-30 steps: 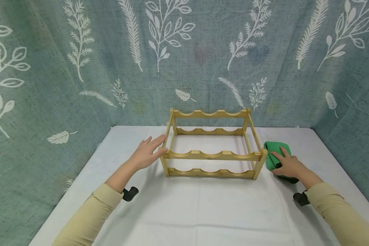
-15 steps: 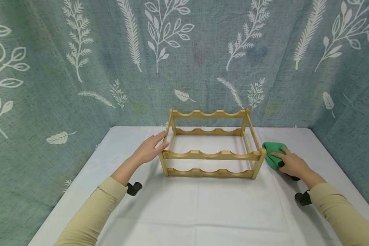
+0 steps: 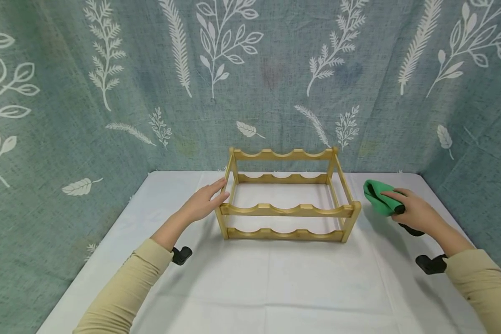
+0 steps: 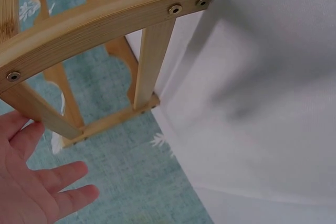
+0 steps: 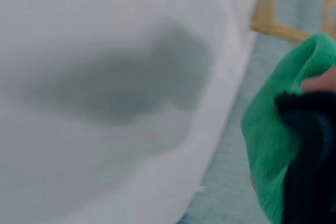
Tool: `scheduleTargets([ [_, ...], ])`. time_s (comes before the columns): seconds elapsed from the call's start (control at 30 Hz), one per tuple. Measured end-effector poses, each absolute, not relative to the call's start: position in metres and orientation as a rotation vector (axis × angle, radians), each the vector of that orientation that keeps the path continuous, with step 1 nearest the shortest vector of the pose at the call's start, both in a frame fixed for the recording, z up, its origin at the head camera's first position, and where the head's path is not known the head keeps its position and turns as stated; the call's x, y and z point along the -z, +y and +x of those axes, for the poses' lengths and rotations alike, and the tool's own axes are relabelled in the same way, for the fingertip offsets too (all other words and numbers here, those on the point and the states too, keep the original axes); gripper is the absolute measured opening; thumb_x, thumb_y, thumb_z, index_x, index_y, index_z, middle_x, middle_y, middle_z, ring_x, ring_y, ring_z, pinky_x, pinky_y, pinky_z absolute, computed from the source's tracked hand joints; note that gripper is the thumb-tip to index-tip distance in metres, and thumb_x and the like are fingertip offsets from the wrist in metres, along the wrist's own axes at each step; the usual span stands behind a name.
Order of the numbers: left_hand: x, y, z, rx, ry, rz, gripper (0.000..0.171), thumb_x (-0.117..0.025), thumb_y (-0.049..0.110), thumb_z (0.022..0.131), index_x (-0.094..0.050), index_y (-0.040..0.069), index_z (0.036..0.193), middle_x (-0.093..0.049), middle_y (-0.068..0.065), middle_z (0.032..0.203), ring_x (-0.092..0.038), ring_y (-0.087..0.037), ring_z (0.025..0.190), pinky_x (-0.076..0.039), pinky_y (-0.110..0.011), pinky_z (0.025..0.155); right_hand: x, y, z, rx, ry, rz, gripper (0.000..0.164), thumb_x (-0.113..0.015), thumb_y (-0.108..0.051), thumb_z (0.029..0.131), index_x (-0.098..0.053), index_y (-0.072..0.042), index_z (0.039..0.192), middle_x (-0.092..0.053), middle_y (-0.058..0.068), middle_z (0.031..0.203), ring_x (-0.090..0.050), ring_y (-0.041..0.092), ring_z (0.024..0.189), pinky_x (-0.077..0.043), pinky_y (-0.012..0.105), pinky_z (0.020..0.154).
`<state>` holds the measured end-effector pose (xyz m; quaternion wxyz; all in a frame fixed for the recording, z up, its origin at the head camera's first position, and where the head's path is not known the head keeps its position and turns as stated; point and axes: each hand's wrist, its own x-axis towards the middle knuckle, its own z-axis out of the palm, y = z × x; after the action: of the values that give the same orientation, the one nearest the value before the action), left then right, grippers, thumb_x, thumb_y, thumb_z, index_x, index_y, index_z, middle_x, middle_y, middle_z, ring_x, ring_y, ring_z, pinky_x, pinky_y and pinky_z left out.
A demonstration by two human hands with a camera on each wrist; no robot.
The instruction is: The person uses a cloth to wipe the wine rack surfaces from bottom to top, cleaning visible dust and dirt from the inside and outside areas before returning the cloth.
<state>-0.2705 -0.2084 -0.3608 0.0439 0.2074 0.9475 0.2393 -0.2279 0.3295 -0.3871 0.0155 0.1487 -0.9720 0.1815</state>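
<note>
A light wooden rack [image 3: 286, 211] with scalloped rails stands on the white-covered table. My left hand [image 3: 198, 202] rests against its left side, and in the left wrist view the fingertips touch the wooden frame [image 4: 105, 17] while the other fingers of the hand [image 4: 23, 182] are spread and nearly straight. To the right of the rack, my right hand [image 3: 419, 212] grips a folded green cloth [image 3: 379, 198] with black parts, raised off the table. The right wrist view shows the fuzzy green cloth [image 5: 278, 124] and a dark part beside a fingertip; most of that hand is out of frame.
The white table cover [image 3: 250, 283] has fold lines and shadows. Behind and on both sides hangs a blue-green curtain [image 3: 275, 116] with white leaf prints. A black camera mount [image 3: 431, 264] sits on the right wrist, another [image 3: 181, 255] on the left.
My right hand has lifted the green cloth off the table and moved it right, away from the rack. The left hand has shifted slightly closer against the rack's left side.
</note>
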Motion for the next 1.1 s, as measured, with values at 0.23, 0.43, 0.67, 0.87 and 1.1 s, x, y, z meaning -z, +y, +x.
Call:
scheduleTargets([
  [0.23, 0.362, -0.209, -0.271, -0.738, 2.886, 0.64, 0.065, -0.029, 0.054, 0.095, -0.023, 0.014, 0.147, -0.017, -0.007, 0.152, -0.018, -0.038, 0.136, -0.016, -0.056, 0.107, 0.357, 0.332, -0.215, -0.808, -2.878, 0.518, 0.063, -0.068, -0.011, 0.081, -0.039, 0.006, 0.135, -0.037, 0.035, 0.129, -0.041, 0.052, 0.108, -0.039, 0.059, 0.076],
  [0.43, 0.362, -0.209, -0.272, -0.758, 2.869, 0.639, 0.064, -0.03, 0.053, 0.095, -0.023, 0.015, 0.147, -0.017, -0.005, 0.153, -0.018, -0.035, 0.137, -0.017, -0.055, 0.107, 0.332, 0.325, -0.202, -0.881, -2.844, 0.473, 0.067, -0.068, -0.015, 0.083, -0.035, -0.003, 0.14, -0.035, 0.033, 0.134, -0.04, 0.05, 0.109, -0.039, 0.058, 0.073],
  [0.67, 0.361, -0.209, -0.273, -0.77, 2.865, 0.657, 0.064, -0.03, 0.053, 0.096, -0.023, 0.015, 0.147, -0.017, -0.006, 0.153, -0.018, -0.034, 0.137, -0.017, -0.055, 0.108, 0.301, 0.309, -0.187, -0.896, -2.827, 0.435, 0.068, -0.068, -0.019, 0.083, -0.034, -0.018, 0.143, -0.039, 0.031, 0.133, -0.05, 0.034, 0.101, -0.043, 0.044, 0.066],
  [0.87, 0.361, -0.209, -0.273, -0.764, 2.863, 0.654, 0.066, -0.03, 0.054, 0.095, -0.023, 0.013, 0.147, -0.017, -0.005, 0.153, -0.018, -0.035, 0.137, -0.016, -0.054, 0.108, 0.285, 0.293, -0.175, -1.024, -2.781, 0.463, 0.067, -0.067, -0.015, 0.084, -0.036, -0.029, 0.142, -0.042, 0.009, 0.134, -0.042, -0.012, 0.089, -0.043, 0.022, 0.063],
  [1.1, 0.362, -0.21, -0.274, -0.77, 2.86, 0.654, 0.065, -0.03, 0.055, 0.095, -0.022, 0.016, 0.147, -0.016, -0.005, 0.153, -0.018, -0.034, 0.138, -0.017, -0.054, 0.108, 0.281, 0.26, -0.165, -1.276, -2.671, 0.662, 0.062, -0.064, -0.004, 0.085, -0.041, -0.023, 0.14, -0.042, -0.028, 0.12, -0.052, -0.003, 0.09, -0.048, 0.02, 0.066],
])
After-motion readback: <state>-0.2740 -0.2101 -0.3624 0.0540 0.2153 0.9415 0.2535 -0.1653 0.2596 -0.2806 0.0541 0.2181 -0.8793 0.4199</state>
